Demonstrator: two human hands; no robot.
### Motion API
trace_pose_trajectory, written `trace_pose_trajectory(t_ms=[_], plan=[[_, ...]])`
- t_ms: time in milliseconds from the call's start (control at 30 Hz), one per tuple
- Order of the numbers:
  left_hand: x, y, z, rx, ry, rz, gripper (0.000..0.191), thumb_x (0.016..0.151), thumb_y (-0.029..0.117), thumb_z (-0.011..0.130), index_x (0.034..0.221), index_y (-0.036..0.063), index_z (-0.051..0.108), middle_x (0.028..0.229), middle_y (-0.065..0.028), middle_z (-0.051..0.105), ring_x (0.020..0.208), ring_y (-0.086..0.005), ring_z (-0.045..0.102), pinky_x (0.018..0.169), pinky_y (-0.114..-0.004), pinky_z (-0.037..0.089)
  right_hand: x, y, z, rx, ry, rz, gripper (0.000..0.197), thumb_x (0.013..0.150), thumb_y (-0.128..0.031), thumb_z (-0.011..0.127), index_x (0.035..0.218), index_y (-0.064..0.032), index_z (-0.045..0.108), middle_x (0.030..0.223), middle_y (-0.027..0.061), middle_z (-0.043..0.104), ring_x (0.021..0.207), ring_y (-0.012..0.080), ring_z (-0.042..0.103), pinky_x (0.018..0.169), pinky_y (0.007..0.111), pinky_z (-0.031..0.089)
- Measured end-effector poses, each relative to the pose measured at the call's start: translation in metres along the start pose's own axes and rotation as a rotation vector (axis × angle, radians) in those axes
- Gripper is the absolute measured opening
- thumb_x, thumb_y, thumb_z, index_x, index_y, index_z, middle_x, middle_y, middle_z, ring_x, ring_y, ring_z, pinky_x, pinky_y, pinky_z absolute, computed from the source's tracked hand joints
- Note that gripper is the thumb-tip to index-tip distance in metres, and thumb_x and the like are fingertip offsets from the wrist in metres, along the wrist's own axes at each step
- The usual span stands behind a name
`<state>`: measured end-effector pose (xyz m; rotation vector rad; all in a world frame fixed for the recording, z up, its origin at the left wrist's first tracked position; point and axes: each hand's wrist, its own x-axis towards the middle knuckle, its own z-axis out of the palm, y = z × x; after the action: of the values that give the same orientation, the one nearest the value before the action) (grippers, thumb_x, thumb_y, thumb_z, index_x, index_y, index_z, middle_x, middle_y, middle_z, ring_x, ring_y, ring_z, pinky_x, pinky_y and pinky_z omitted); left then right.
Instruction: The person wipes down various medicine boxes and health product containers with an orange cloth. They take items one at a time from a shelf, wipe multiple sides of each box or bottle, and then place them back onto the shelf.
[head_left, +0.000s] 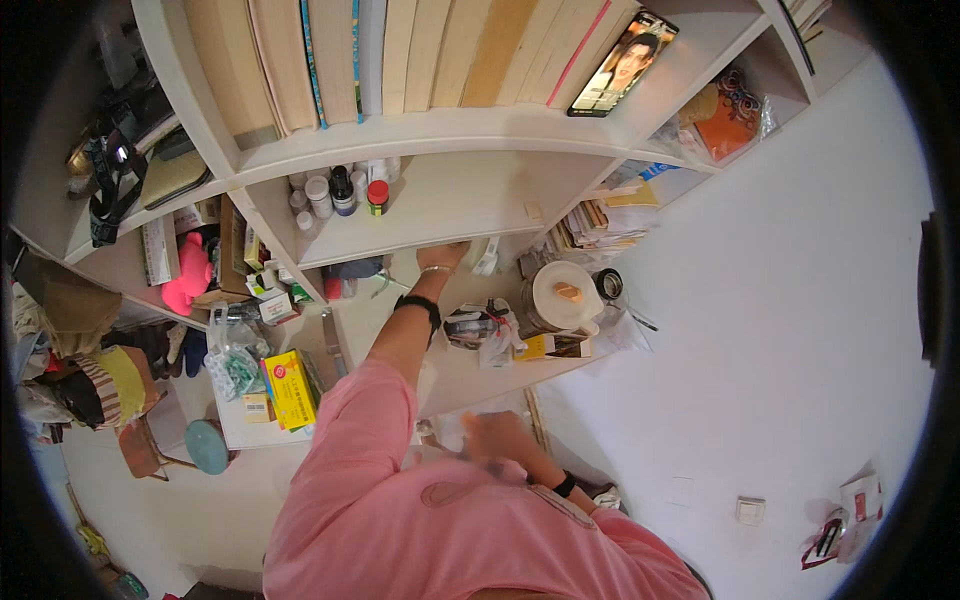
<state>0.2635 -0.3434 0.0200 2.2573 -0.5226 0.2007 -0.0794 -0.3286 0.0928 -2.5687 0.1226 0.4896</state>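
My left hand (442, 256) reaches under the front edge of the white shelf (465, 240), and its fingers are hidden there. A white plastic item (488, 257) lies just right of it. Below, a knotted clear plastic bag of dark things (474, 328) sits on the desk, next to a lidded jug (556, 300). My right hand (501, 436) is low in front of my pink shirt, blurred by motion. Whether its fingers hold anything is not clear.
Thick books (420, 60) and a lit phone (624, 64) stand on the upper shelf. Small bottles (342, 191) fill the middle shelf's left side. On the desk are a yellow box (289, 390), a knife (332, 341) and stacked papers (600, 229). A blue stool (206, 446) stands lower left.
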Motion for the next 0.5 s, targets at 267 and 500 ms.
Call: trace_pose_trajectory(t_ms=[267, 500], plan=[[-0.102, 0.021, -0.168, -0.167, 0.289, 0.127, 0.054, 0.056, 0.024, 0.075, 0.101, 0.0031, 0.054, 0.091, -0.0159, 0.058, 0.087, -0.0357, 0.054, 0.08, -0.043, 0.043, 0.028, -0.023, -0.051, 0.879, 0.404, 0.157, 0.02, 0.085, -0.023, 0.055, 0.087, -0.0035, 0.062, 0.074, 0.0139, 0.062, 0.07, 0.0255, 0.061, 0.061, 0.032, 0.045], [-0.213, 0.06, -0.26, -0.12, 0.318, 0.06, 0.055, 0.058, 0.023, 0.074, 0.105, 0.0043, 0.054, 0.094, -0.0144, 0.057, 0.089, -0.033, 0.053, 0.079, -0.04, 0.042, 0.03, -0.118, -0.09, 0.391, 0.768, -0.629, 0.019, 0.08, -0.012, 0.063, 0.097, -0.0049, 0.066, 0.111, 0.0106, 0.059, 0.113, 0.0301, 0.048, 0.093, 0.035, 0.038]])
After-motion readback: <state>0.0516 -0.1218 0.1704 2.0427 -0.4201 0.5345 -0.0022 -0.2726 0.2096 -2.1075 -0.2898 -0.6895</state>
